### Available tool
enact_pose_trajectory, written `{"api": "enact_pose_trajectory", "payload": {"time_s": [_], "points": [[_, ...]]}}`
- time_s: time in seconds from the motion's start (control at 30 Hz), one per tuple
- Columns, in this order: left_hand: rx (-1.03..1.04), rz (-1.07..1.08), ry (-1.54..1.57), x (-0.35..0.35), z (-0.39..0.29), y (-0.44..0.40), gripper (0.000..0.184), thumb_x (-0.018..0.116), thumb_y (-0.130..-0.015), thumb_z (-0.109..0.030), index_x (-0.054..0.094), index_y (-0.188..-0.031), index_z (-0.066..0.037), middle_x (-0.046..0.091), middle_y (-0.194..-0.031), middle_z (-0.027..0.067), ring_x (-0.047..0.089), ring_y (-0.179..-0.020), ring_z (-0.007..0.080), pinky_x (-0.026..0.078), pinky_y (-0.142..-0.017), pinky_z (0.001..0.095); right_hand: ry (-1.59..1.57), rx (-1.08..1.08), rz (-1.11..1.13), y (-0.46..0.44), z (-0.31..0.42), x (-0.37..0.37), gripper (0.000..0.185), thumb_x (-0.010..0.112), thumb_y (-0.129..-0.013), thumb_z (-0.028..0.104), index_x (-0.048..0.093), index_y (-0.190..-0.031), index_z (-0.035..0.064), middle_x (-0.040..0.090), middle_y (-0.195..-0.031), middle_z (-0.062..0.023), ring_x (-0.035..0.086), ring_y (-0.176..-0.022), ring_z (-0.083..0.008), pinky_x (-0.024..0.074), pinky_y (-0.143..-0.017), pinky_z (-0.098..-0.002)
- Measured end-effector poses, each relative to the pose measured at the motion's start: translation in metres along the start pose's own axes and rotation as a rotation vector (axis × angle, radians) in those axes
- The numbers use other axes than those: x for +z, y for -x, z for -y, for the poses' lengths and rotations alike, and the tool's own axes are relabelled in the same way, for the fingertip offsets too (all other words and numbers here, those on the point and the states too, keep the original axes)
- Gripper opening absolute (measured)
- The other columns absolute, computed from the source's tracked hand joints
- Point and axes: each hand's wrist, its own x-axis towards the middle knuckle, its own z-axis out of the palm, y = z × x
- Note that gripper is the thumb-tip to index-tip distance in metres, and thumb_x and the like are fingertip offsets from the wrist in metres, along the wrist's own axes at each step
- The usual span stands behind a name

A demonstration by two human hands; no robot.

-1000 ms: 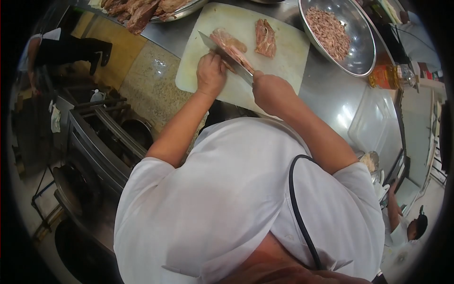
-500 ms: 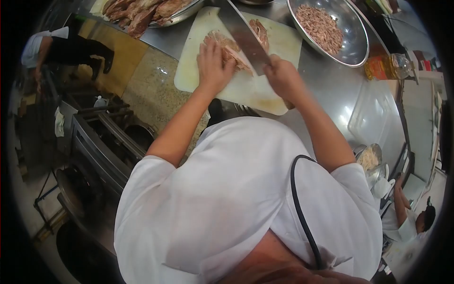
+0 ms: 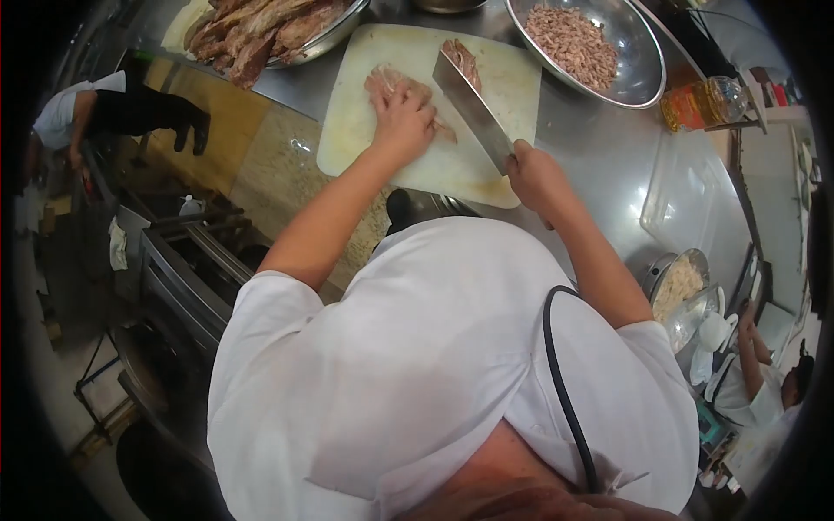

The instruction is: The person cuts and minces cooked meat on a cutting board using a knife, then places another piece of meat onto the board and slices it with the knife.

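Observation:
On the white cutting board lies a piece of cooked meat. My left hand holds it down, with fingers curled over its near side. My right hand is closed around the handle of a cleaver, most of which the fist hides. The wide blade slants up and left over the board, to the right of the held meat and apart from it. A second strip of meat lies behind the blade, partly covered by its tip.
A metal bowl of chopped meat stands at the upper right, near an oil bottle. Large meat pieces fill a bowl at the upper left. A clear lid and a bowl of pale shreds are rightward. Two other people work nearby.
The cleaver has moved right and toward me, away from the held meat, and its blade has turned. My left hand stays on the meat. The whole view has shifted slightly.

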Motion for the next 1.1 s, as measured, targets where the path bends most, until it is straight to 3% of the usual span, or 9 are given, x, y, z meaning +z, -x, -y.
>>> {"api": "enact_pose_trajectory", "payload": {"time_s": [0.1,0.17,0.3,0.37,0.4,0.5,0.57,0.87,1.1], "points": [[-0.013,0.050,0.042,-0.001,-0.013,-0.006,0.026,0.068,-0.085,-0.016,0.071,-0.110,-0.009,0.064,-0.125,0.0043,0.048,-0.133,0.0308,0.024,-0.110,0.0696,0.003,0.000,0.005,0.000,0.002,0.000,0.024,0.053,-0.099,0.021,0.057,-0.100,-0.0019,0.068,-0.094,-0.0277,0.066,-0.092,-0.0461,0.0500,-0.083,-0.0540],[0.041,-0.284,0.108,0.002,-0.013,-0.011,0.019,0.067,-0.086,-0.014,0.072,-0.104,-0.009,0.067,-0.108,0.0046,0.058,-0.118,0.0289,0.038,-0.105,0.0565,0.002,-0.003,0.005,-0.001,0.003,0.001,0.024,0.053,-0.099,0.021,0.057,-0.100,-0.0022,0.068,-0.093,-0.0279,0.066,-0.091,-0.0462,0.0500,-0.082,-0.0541],[-0.054,-0.417,0.494,-0.023,-0.006,-0.022,0.016,0.064,-0.087,-0.010,0.071,-0.100,-0.005,0.068,-0.097,0.0099,0.063,-0.102,0.0318,0.047,-0.094,0.0452,0.014,-0.015,-0.011,-0.002,0.003,0.005,0.024,0.053,-0.099,0.021,0.058,-0.101,-0.0029,0.068,-0.092,-0.0283,0.066,-0.090,-0.0464,0.0503,-0.082,-0.0542],[-0.534,-0.511,0.975,-0.039,-0.001,-0.014,0.014,0.062,-0.088,-0.009,0.069,-0.096,0.000,0.067,-0.090,0.0144,0.064,-0.092,0.0347,0.050,-0.086,0.0408,0.019,-0.017,-0.023,-0.002,0.004,0.004,0.024,0.052,-0.099,0.021,0.058,-0.101,-0.0029,0.068,-0.091,-0.0283,0.066,-0.090,-0.0464,0.0504,-0.081,-0.0541],[-0.532,-0.510,0.975,-0.043,0.003,-0.006,0.014,0.062,-0.088,-0.009,0.069,-0.096,0.000,0.067,-0.090,0.0144,0.064,-0.092,0.0347,0.050,-0.086,0.0408,0.015,-0.015,-0.013,-0.002,0.005,0.002,0.025,0.052,-0.100,0.021,0.058,-0.100,-0.0029,0.068,-0.091,-0.0282,0.066,-0.089,-0.0463,0.0504,-0.081,-0.0541],[-0.945,-0.224,1.111,-0.043,0.017,0.015,0.024,0.061,-0.092,-0.016,0.066,-0.102,0.005,0.068,-0.103,0.0212,0.063,-0.099,0.0362,0.048,-0.091,0.0456,0.011,-0.013,-0.003,-0.002,0.005,0.001,0.025,0.051,-0.100,0.021,0.057,-0.101,-0.0028,0.069,-0.091,-0.0279,0.066,-0.089,-0.0460,0.0504,-0.081,-0.0539],[-0.699,-0.204,0.089,-0.014,0.027,0.030,0.036,0.061,-0.093,-0.021,0.063,-0.117,0.006,0.064,-0.122,0.0242,0.058,-0.113,0.0388,0.044,-0.098,0.0482,0.013,-0.018,-0.004,-0.002,0.007,0.001,0.025,0.051,-0.100,0.022,0.057,-0.101,-0.0027,0.069,-0.091,-0.0276,0.066,-0.088,-0.0458,0.0505,-0.081,-0.0539],[-0.539,-0.150,0.036,0.022,0.016,-0.033,0.077,0.043,-0.100,-0.051,0.032,-0.155,0.002,0.023,-0.164,0.0255,0.014,-0.150,0.0540,0.016,-0.116,0.0711,0.042,0.004,0.016,-0.005,0.013,0.004,0.024,0.052,-0.099,0.022,0.056,-0.102,-0.0020,0.069,-0.090,-0.0266,0.067,-0.089,-0.0447,0.0509,-0.081,-0.0531],[-0.486,0.073,-0.126,0.013,0.021,-0.066,0.073,0.046,-0.098,-0.047,0.038,-0.152,0.003,0.028,-0.163,0.0233,0.022,-0.149,0.0500,0.022,-0.115,0.0688,0.037,0.058,0.106,0.011,0.027,-0.009,0.022,0.052,-0.097,0.019,0.051,-0.109,0.0006,0.069,-0.091,-0.0263,0.067,-0.089,-0.0448,0.0510,-0.081,-0.0541]]}}
